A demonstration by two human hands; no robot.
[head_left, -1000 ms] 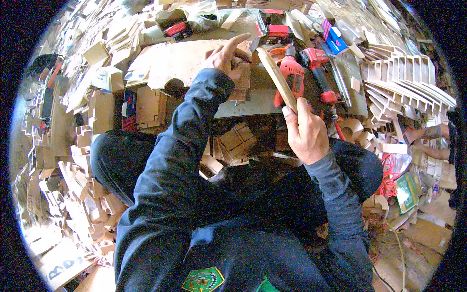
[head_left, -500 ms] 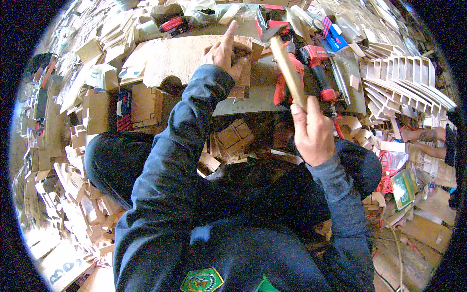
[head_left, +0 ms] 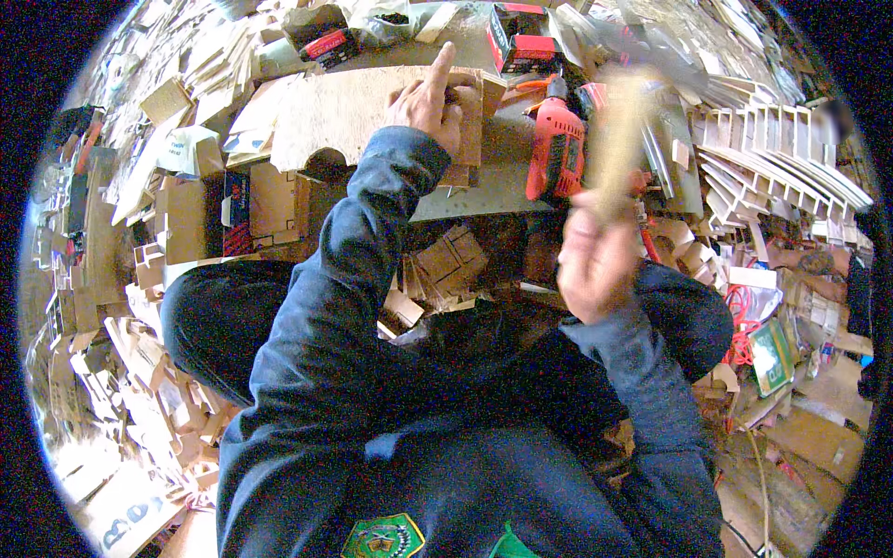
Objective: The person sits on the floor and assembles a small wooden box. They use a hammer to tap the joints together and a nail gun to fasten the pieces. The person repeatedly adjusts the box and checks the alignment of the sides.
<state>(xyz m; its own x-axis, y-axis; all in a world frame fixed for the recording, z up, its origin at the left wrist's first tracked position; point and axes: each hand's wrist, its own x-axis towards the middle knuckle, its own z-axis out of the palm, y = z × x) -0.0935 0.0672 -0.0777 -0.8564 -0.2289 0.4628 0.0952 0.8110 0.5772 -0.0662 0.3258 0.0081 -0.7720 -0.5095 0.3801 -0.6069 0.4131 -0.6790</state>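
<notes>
Hammer (head_left: 621,130): raised and smeared by motion, wooden handle upright above the right hand (head_left: 595,265); a second ago tilted lower over the work, half a second ago already climbing — now at its highest of the three pictures.
Right hand: fingers closed together round the lower end of the handle, lifted clear of the counter (head_left: 493,177); blurred, so finer grip detail cannot be told.
Left hand (head_left: 430,104): pressed down on the small wooden block (head_left: 465,112) at the edge of the plywood panel (head_left: 353,116), forefinger pointing straight up and away, other fingers curled onto the wood; much the same place as in both earlier pictures.
Block: lying on the panel's right end, under the left hand, near the middle of the counter.
Change: only the hammer side moved — swung up and back; the holding side stayed put.
Meaning: looks like the top of a swing, blow likely aimed at the block beside the left fingers; nail not visible, so cannot tell.
Drill (head_left: 556,149): red, lying on the counter between block and hammer, untouched.
Surroundings: wooden offcuts heaped on the floor all round.
</notes>
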